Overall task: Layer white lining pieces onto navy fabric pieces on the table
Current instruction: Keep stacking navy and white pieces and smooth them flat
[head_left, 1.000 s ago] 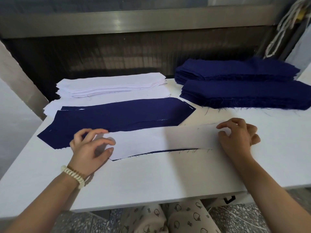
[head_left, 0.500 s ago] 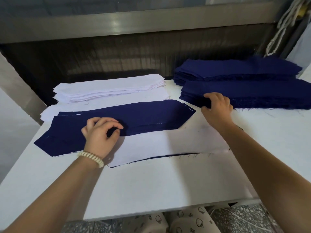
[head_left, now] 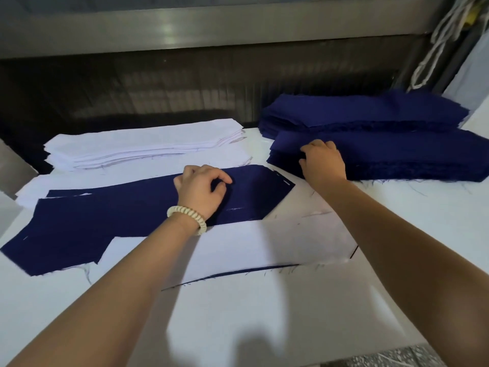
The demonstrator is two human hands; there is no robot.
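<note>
A single navy fabric piece (head_left: 119,215) lies flat at the table's left-centre. In front of it a white lining piece (head_left: 251,247) covers another navy piece, only a thin navy edge (head_left: 238,272) showing below. My left hand (head_left: 201,190), with a beaded bracelet, hovers over the flat navy piece, fingers loosely curled, nothing visible between them. My right hand (head_left: 322,162) grips the left end of the near navy stack (head_left: 410,157), fingers curled over its top layers, thumb at the side.
A stack of white lining pieces (head_left: 143,147) sits at the back left. A second navy stack (head_left: 370,109) lies behind the near one. The white table (head_left: 264,313) ends at a dark machine opening (head_left: 158,88) behind. White cords (head_left: 436,41) hang at upper right.
Both hands left the ends of the white lining piece. My right hand reached back to the near navy stack; my left hand moved rightward over the flat navy piece.
</note>
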